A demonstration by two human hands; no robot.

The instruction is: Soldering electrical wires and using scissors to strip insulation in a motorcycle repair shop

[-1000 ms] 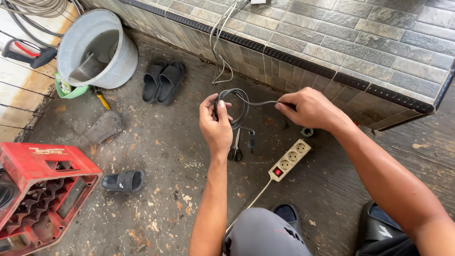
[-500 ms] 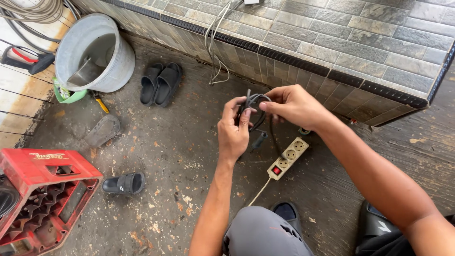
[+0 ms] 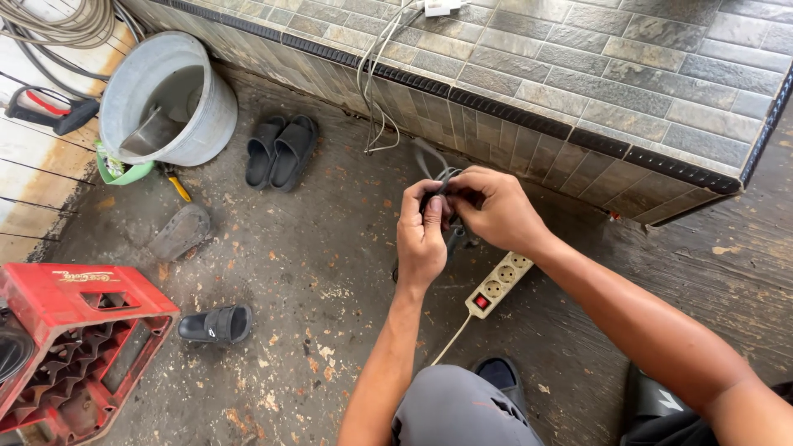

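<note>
Both hands meet over the dirty floor in front of a tiled ledge. My left hand (image 3: 423, 234) and my right hand (image 3: 494, 208) together pinch a bundled black cable (image 3: 433, 168), whose loops stick up above the fingers. A dark plug end hangs just below the hands. Beneath them lies a white power strip (image 3: 498, 285) with a red switch, its pale cord running toward my knee.
A tiled ledge (image 3: 578, 83) runs along the back with thin wires (image 3: 376, 74) hanging down it. A metal bucket (image 3: 169, 99) and a pair of dark sandals (image 3: 281, 150) sit at left, a red crate (image 3: 74, 347) at lower left, and a single sandal (image 3: 216, 324) beside it.
The wide loop of cable has been gathered into a tight bundle. My hands have come together and risen slightly toward the ledge.
</note>
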